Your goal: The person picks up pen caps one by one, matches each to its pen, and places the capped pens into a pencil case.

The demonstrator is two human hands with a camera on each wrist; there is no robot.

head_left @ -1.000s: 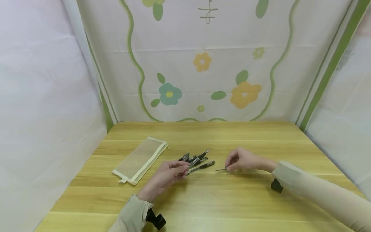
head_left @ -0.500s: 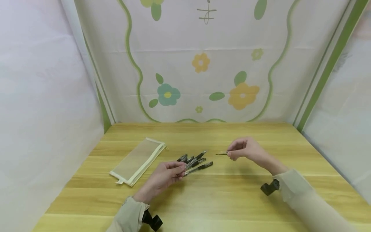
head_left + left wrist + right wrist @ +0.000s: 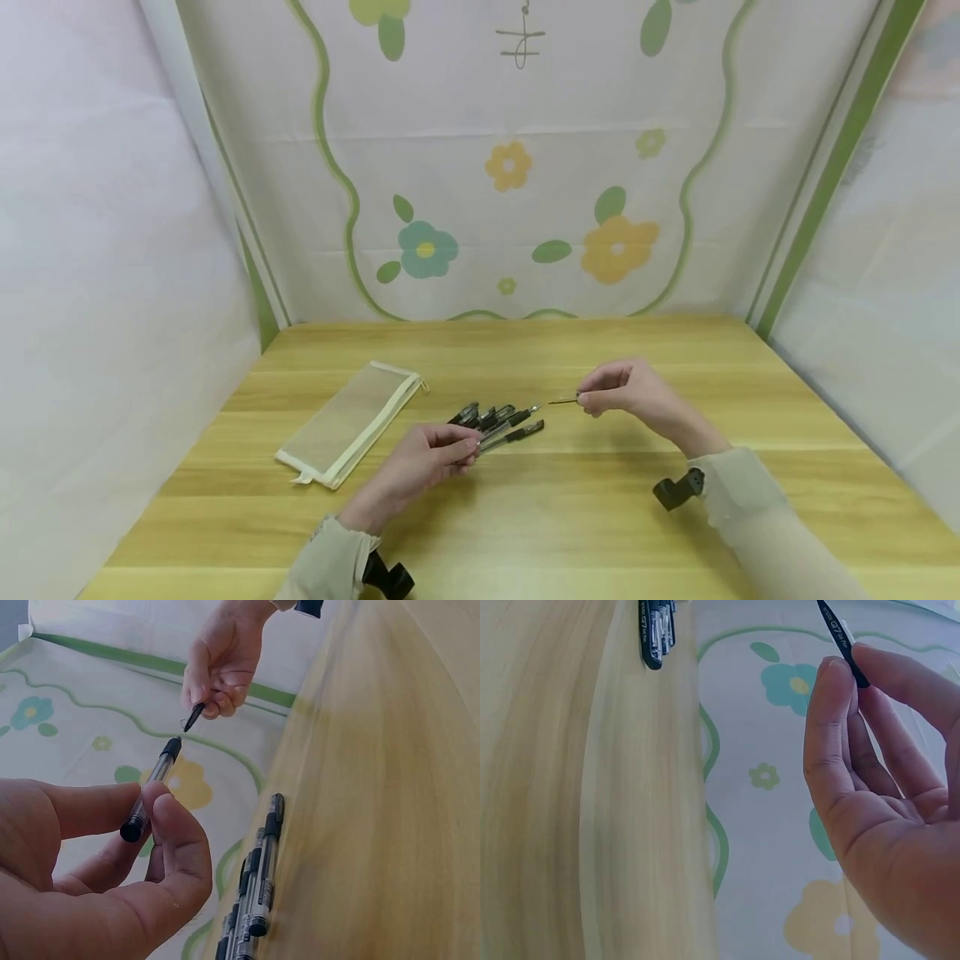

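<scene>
My left hand (image 3: pixel 420 468) pinches an uncapped gel pen (image 3: pixel 160 766) between thumb and fingers, its clear barrel and black grip tilted up and its tip toward the other hand. Across from it, my right hand (image 3: pixel 633 402) holds a slim black pen cap (image 3: pixel 840 639) at one end between thumb and fingertips. Cap and pen tip are close, with a small gap between them in the head view. Beside and behind my left hand, several capped gel pens (image 3: pixel 262 881) lie in a bunch on the table, partly hidden by that hand in the head view.
A pale mesh zip pouch (image 3: pixel 348 425) lies flat to the left of the pens. Under everything is a wooden table (image 3: pixel 540 533), with a flower-printed cloth (image 3: pixel 450 167) standing along its back edge and white cloth walls at both sides.
My right hand has risen from near the table and moved left, bringing the cap nearer the pen tip. My left hand keeps its hold on the pen. The head view has shifted slightly.
</scene>
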